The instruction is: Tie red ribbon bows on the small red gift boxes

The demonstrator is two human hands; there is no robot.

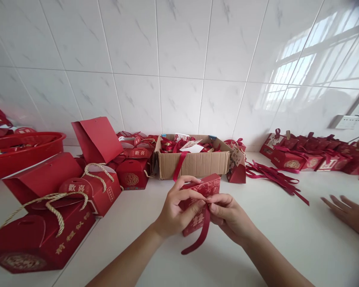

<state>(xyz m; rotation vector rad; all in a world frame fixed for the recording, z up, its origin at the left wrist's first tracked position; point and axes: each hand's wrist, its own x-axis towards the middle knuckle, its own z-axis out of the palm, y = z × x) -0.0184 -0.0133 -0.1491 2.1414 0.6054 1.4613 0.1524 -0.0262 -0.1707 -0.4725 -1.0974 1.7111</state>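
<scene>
In front of me a small red gift box (213, 184) with pale printed patterns stands above the white tabletop, partly covered by my fingers. My left hand (179, 209) reaches across its face, thumb and index finger pinched together near its middle. Fingertip to fingertip with it, my right hand (229, 215) pinches at the same spot. A dark red ribbon (201, 237) runs out from between the two pinches and its loose end curves down to the left. The exact place where the ribbon meets the box is hidden by my fingers.
Behind the box stands a cardboard carton (194, 165) full of red ribbons and cards. Loose ribbons (275, 177) lie to its right, before rows of red boxes (290, 159). Rope-handled boxes (44, 235) and a red basin (48, 149) fill the left. Another person's hand (347, 213) rests at right.
</scene>
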